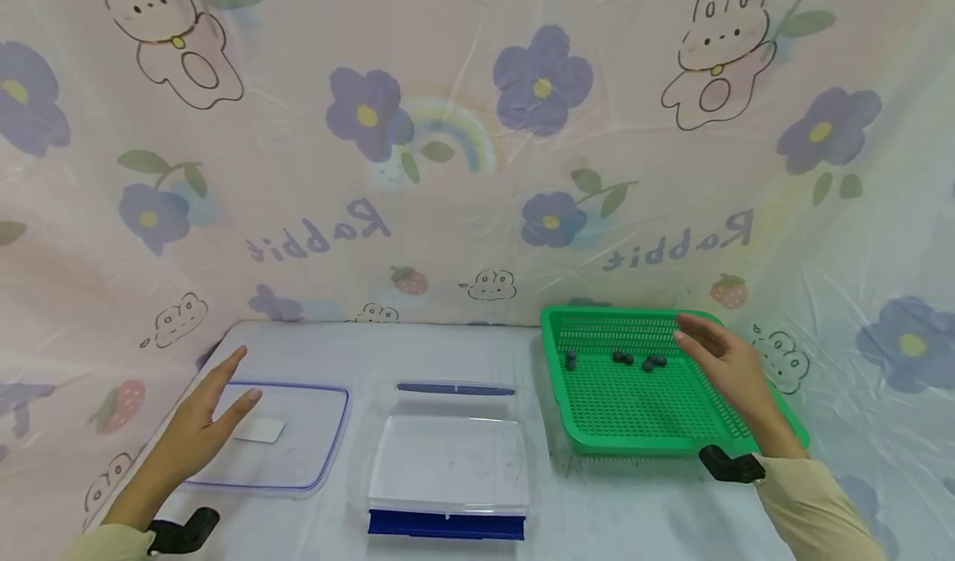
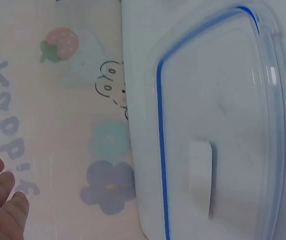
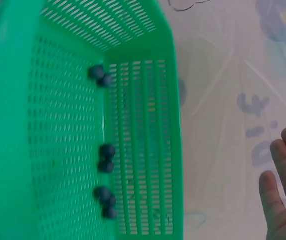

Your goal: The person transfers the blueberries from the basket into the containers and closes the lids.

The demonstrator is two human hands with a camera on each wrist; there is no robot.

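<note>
Over the transparent lid with a blue seal [image 1: 346,412] at the left, my left hand [image 1: 196,428] hovers with fingers spread and nothing in it. A white label [image 2: 201,179] lies on that lid. My right hand [image 1: 734,374] hangs above the right side of a green plastic basket [image 1: 634,443], its fingers loosely extended and holding nothing. Inside the basket, small dark blueberries [image 1: 652,363] lie in little clusters toward the far wall; the right wrist view shows more blueberries [image 3: 106,151] along the basket's floor edge. Between the hands stands a clear plastic container [image 1: 448,466].
The container has a blue latch flap [image 1: 446,524] along its front and another blue flap [image 1: 455,389] at the back. A white table [image 1: 477,354] carries everything. Behind it and at the sides hangs a printed curtain [image 1: 448,213] with flowers and rabbits.
</note>
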